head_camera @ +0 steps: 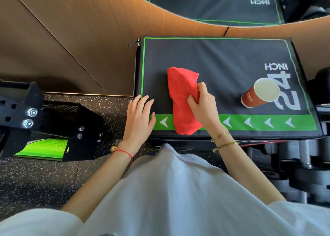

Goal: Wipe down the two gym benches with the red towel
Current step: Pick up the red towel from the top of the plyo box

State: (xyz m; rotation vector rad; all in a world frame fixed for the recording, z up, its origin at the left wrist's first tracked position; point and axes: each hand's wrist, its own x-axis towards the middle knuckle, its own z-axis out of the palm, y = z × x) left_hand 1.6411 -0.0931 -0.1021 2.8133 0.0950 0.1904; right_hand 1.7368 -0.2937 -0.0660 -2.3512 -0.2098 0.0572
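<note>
A red towel [181, 100] lies bunched on the black padded box [223, 64] with green trim and a "24 INCH" print, right in front of me. My right hand [203, 103] pinches the towel's right edge with thumb and curled fingers. Flat on the box's front left corner rests my left hand [140, 118], its fingers straight and spread. No bench is in view other than this box.
A red paper cup [259, 95] stands on the right side of the box. Black machine parts with bolts [35, 114] sit at the left over speckled rubber floor. Dark dumbbells [303, 160] lie at the right. A mirror [223, 1] above reflects the box.
</note>
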